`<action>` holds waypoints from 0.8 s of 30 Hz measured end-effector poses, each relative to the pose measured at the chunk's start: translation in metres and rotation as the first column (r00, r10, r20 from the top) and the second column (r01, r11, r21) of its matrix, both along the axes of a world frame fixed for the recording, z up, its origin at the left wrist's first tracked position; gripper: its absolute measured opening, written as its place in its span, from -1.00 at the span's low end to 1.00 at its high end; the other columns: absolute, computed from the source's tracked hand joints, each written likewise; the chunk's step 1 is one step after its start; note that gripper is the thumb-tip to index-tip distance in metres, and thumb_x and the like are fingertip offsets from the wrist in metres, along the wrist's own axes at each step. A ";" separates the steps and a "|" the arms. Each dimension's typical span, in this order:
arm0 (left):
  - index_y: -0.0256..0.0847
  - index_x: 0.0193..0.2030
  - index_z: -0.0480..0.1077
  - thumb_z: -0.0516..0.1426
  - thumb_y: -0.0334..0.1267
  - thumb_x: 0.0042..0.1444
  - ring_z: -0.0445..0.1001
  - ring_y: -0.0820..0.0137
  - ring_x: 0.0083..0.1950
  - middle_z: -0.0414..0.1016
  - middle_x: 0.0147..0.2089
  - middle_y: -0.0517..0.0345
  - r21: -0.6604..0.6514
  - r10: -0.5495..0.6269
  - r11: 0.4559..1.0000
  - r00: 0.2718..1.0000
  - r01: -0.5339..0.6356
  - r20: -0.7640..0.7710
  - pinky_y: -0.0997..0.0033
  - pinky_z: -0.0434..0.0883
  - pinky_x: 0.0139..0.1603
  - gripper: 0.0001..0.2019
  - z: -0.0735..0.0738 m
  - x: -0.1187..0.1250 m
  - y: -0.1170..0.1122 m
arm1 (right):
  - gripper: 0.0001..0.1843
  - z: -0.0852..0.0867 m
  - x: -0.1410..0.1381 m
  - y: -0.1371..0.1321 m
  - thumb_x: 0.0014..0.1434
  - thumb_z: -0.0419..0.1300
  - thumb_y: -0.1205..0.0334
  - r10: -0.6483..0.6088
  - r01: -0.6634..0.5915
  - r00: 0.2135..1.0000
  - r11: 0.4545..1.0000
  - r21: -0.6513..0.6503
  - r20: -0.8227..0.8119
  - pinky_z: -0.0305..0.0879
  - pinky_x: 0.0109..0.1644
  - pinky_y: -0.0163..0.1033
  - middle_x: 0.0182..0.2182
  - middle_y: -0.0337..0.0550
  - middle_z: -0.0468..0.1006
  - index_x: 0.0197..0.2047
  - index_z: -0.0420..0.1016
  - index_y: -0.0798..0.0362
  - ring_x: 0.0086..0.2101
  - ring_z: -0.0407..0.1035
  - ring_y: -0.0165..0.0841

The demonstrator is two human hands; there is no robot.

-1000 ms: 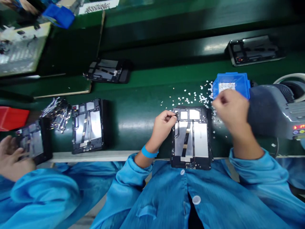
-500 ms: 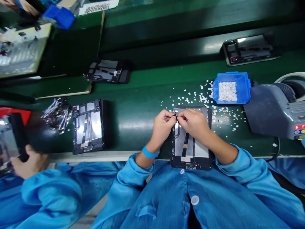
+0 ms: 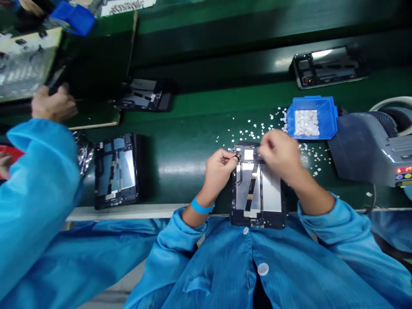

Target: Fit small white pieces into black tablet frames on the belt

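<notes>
On my feed an opened tablet (image 3: pixel 272 195) overhangs the near edge of the green bench (image 3: pixel 180 150), its upper right corner hidden behind the right hand (image 3: pixel 280 152), whose curled fingers blur; I can't tell what they hold. The left hand (image 3: pixel 219 167) pinches a thin black cable (image 3: pixel 238 158) at the upper left. Beyond, white scraps (image 3: pixel 254 136) litter the surface near a blue bin (image 3: pixel 328 118). The frame cuts off a grey machine (image 3: pixel 357 146); I can't read its red digits (image 3: pixel 403 170). Far left, a co-worker's hand (image 3: pixel 53 104) smears.
</notes>
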State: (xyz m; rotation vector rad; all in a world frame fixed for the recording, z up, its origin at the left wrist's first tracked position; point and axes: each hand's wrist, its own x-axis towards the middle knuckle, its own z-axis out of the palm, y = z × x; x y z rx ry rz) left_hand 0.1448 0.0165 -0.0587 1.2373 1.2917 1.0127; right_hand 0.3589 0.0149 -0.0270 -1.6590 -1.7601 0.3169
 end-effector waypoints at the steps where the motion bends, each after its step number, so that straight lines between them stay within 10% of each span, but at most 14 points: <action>1: -0.21 -0.33 0.47 0.28 -0.30 0.10 0.53 0.45 -0.31 0.62 -0.32 0.15 -0.011 0.002 1.000 1.000 -0.002 0.017 0.47 0.44 -0.27 -0.93 -0.002 -0.001 0.002 | -0.90 0.006 0.021 0.001 0.15 0.13 0.34 -0.105 0.105 0.994 0.994 0.020 0.007 0.17 -0.25 -0.20 -0.42 -0.16 0.52 -0.38 0.44 0.00 -0.37 0.36 -0.30; 4: -0.22 -0.33 0.47 0.27 -0.29 0.12 0.51 0.46 -0.31 0.59 -0.33 0.16 -0.019 -0.007 1.000 0.999 0.007 0.037 0.49 0.42 -0.27 -0.92 -0.004 -0.002 0.004 | -0.92 0.018 0.077 0.000 0.15 0.17 0.30 -0.421 0.417 0.902 0.907 0.060 0.092 0.16 -0.22 -0.15 -0.43 -0.12 0.53 -0.37 0.47 0.00 -0.37 0.35 -0.28; 7: -0.22 -0.27 0.49 0.27 -0.28 0.16 0.48 0.47 -0.35 0.58 -0.33 0.17 0.014 -0.029 0.999 0.999 0.029 -0.020 0.48 0.40 -0.30 -0.93 0.000 -0.004 0.002 | -0.86 0.022 0.092 -0.007 0.20 0.19 0.22 -0.431 0.451 0.879 0.891 -0.062 0.205 0.11 -0.25 -0.13 -0.48 -0.09 0.51 -0.40 0.48 0.00 -0.42 0.32 -0.26; 11: -0.19 -0.06 0.57 0.26 -0.33 0.23 0.49 0.44 -0.31 0.62 -0.19 0.12 0.263 -0.047 0.955 0.943 0.140 -0.329 0.40 0.45 -0.22 -0.85 0.010 -0.020 0.001 | -0.86 0.021 0.047 -0.018 0.19 0.15 0.26 -0.217 0.228 0.973 0.959 -0.167 0.083 0.17 -0.26 -0.18 -0.40 -0.10 0.59 -0.29 0.56 0.01 -0.38 0.40 -0.26; 15: -0.21 -0.03 0.59 0.17 -0.38 0.35 0.58 0.26 -0.03 0.66 -0.07 0.00 0.480 0.020 0.797 0.778 0.367 -0.628 0.22 0.49 0.02 -0.84 0.011 -0.040 0.009 | -0.79 0.022 -0.004 -0.008 0.27 0.14 0.22 -0.003 -0.013 0.999 0.950 -0.313 -0.052 0.19 -0.25 -0.21 -0.38 -0.14 0.65 -0.26 0.62 0.01 -0.35 0.46 -0.28; 24: -0.25 0.19 0.55 0.08 -0.38 0.44 0.56 0.21 0.00 0.65 0.05 -0.06 0.461 -0.005 0.630 0.597 0.625 -0.802 0.19 0.46 0.01 -0.70 0.006 -0.036 0.026 | -0.69 0.014 -0.044 0.034 0.25 0.21 0.17 0.024 0.044 0.993 0.829 -0.558 0.114 0.03 -0.32 -0.20 -0.55 -0.18 0.52 -0.52 0.50 0.01 -0.46 0.33 -0.33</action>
